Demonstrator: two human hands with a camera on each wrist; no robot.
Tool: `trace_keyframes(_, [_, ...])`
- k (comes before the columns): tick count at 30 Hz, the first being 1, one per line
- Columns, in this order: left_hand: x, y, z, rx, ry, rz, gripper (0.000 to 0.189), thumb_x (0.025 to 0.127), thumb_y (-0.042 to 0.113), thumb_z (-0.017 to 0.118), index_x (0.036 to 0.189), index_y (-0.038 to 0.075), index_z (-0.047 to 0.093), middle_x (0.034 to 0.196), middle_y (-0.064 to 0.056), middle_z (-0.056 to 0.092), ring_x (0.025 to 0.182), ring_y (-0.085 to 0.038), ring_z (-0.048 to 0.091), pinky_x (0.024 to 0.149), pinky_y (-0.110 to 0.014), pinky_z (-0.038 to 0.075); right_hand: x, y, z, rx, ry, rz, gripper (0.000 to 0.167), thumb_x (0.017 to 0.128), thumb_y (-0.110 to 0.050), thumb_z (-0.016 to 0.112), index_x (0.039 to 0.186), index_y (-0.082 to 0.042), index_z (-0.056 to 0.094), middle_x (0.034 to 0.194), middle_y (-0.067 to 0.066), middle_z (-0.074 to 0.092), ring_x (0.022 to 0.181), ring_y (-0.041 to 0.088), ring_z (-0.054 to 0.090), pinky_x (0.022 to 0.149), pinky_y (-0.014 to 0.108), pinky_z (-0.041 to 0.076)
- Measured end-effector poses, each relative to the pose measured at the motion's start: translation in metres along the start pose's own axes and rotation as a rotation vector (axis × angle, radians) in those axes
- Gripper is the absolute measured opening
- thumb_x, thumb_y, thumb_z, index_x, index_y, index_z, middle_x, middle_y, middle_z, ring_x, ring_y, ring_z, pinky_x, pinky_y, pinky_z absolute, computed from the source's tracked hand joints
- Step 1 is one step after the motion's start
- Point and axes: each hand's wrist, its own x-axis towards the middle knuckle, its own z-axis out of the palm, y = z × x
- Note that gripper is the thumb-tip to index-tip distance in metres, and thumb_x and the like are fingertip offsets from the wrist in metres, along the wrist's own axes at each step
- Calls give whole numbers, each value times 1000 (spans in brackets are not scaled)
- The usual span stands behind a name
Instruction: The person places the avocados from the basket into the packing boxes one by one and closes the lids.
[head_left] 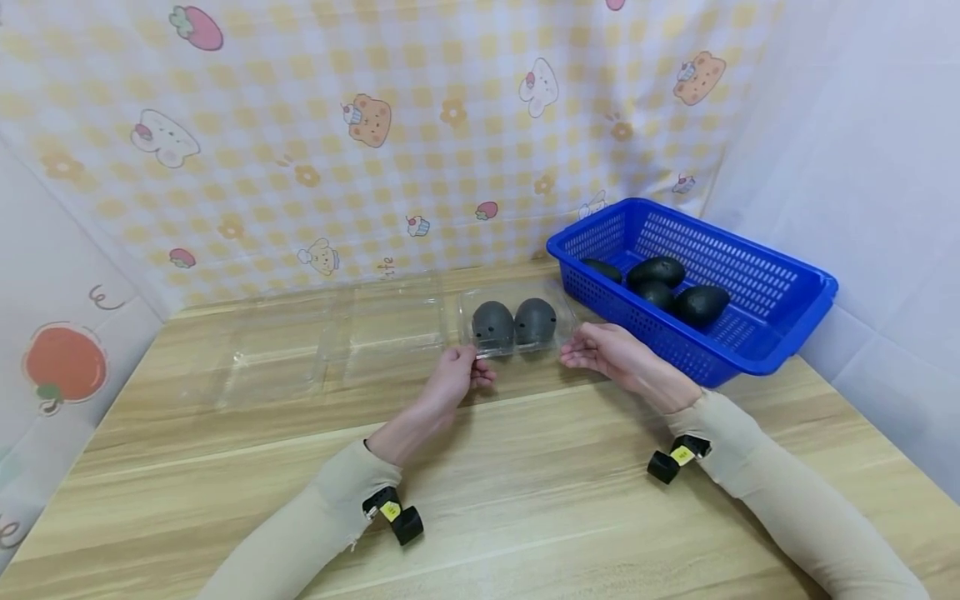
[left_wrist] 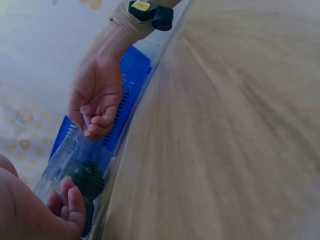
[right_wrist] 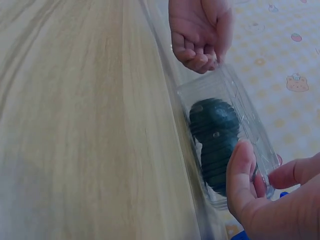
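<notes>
Two dark avocados (head_left: 492, 323) sit side by side in a clear plastic clamshell box (head_left: 517, 293), under its clear lid. My left hand (head_left: 453, 377) pinches the box's front left corner between thumb and finger, the other fingers loosely curled. At the front right corner, my right hand (head_left: 609, 357) holds the rim. In the right wrist view, the thumb and fingers of the right hand (right_wrist: 272, 192) meet at the box's edge beside the avocados (right_wrist: 215, 120). The left wrist view shows the left hand (left_wrist: 42, 210) partly cut off, in front of the box.
To the right stands a blue perforated basket (head_left: 757, 292) with several avocados (head_left: 701, 305) in it. Two clear plastic boxes, one at the far left (head_left: 273, 367) and one nearer (head_left: 393, 321), lie on the wooden table (head_left: 510, 500). A checked cloth (head_left: 450, 167) hangs behind.
</notes>
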Motion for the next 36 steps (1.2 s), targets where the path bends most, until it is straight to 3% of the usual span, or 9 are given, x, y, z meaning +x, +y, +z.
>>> trace_keyframes(12, [20, 1, 9, -27, 76, 38, 27, 109, 9, 31, 107, -11, 49, 88, -10, 56, 72, -13, 60, 80, -29, 57, 19, 0, 8, 98, 109, -35, 19, 101, 0, 35, 103, 11, 50, 82, 8, 66, 75, 14, 69, 77, 23, 58])
trace_keyframes(18, [30, 2, 13, -34, 112, 60, 30, 110, 10, 31, 105, -11, 51, 85, -8, 54, 72, -13, 59, 84, -32, 56, 27, -2, 11, 148, 154, -40, 12, 101, -1, 35, 101, 5, 45, 83, 9, 65, 76, 15, 69, 79, 23, 58])
trace_keyframes(25, [44, -2, 15, -56, 168, 99, 29, 110, 11, 32, 92, -2, 52, 86, -8, 54, 75, -14, 60, 83, -30, 56, 37, -4, 15, 159, 187, -46, 13, 104, -2, 33, 97, 3, 44, 87, 10, 64, 79, 16, 69, 79, 24, 58])
trace_keyframes(36, [61, 0, 23, -70, 279, 127, 32, 107, 11, 31, 101, -9, 55, 82, -7, 58, 77, -18, 64, 81, -30, 56, 57, -6, 18, 218, 247, -53, 16, 104, -3, 32, 96, 4, 45, 85, 11, 66, 78, 16, 70, 81, 25, 58])
